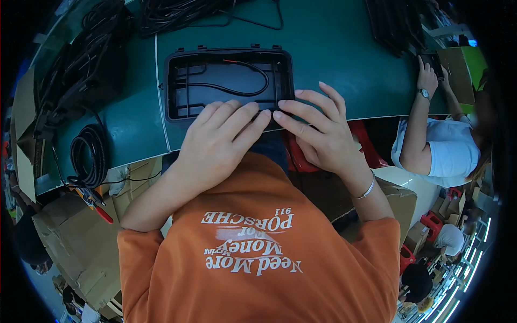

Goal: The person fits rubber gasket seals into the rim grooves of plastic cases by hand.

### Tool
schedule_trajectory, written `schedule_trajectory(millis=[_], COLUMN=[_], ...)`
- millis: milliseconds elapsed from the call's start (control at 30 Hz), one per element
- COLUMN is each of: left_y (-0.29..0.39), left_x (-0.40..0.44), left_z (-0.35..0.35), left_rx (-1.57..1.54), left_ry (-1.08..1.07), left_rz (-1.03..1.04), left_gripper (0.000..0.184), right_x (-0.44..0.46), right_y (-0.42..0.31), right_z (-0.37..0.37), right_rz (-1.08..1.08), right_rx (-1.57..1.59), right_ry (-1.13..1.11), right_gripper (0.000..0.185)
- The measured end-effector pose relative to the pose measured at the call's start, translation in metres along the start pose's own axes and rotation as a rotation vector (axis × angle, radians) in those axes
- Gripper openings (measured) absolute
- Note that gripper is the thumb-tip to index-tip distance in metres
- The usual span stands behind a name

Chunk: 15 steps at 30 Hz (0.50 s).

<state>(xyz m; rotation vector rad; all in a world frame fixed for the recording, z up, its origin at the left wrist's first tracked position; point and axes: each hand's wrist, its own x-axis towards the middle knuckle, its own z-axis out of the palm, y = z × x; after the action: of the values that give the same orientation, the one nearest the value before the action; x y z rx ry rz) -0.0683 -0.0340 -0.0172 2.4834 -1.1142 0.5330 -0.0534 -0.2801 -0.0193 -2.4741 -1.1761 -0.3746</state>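
A black plastic box [188,102] lies open-topped near the front edge of the green table. Inside it a black cable [263,89] curves in a loop, with a reddish tip near the back wall. My left hand [218,140] rests over the box's front rim, fingers extended towards its right part. At the front right corner of the box is my right hand [323,129], its fingers spread and curved, thumb and fingertips near the rim. The fingertips of both hands come close together there. Nothing can be made out in either hand.
Coiled black cable [89,156] hangs at the table's left edge near red-handled pliers [104,214]. Black boxes [89,70] and cables [183,13] lie at the left and back. A co-worker's hand [427,78] works at the right, beside a cardboard box [456,72].
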Motion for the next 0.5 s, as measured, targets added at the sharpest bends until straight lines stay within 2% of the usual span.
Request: schedule_trajectory(millis=[200, 300, 500], left_y=[-0.003, -0.001, 0.001], left_x=[0.002, 0.005, 0.008], left_z=[0.003, 0.006, 0.006], left_rx=[-0.070, -0.009, -0.028], left_ry=[0.002, -0.006, -0.056], left_rz=[-0.008, 0.020, -0.022], left_gripper=[0.040, 0.039, 0.041], right_x=[-0.012, -0.013, -0.013], right_y=[0.002, 0.002, 0.006], right_z=[-0.002, -0.002, -0.001], right_rz=[0.075, 0.090, 0.089], right_rx=[-0.001, 0.034, 0.040], right_ry=[0.075, 0.097, 0.073], right_gripper=[0.049, 0.050, 0.049])
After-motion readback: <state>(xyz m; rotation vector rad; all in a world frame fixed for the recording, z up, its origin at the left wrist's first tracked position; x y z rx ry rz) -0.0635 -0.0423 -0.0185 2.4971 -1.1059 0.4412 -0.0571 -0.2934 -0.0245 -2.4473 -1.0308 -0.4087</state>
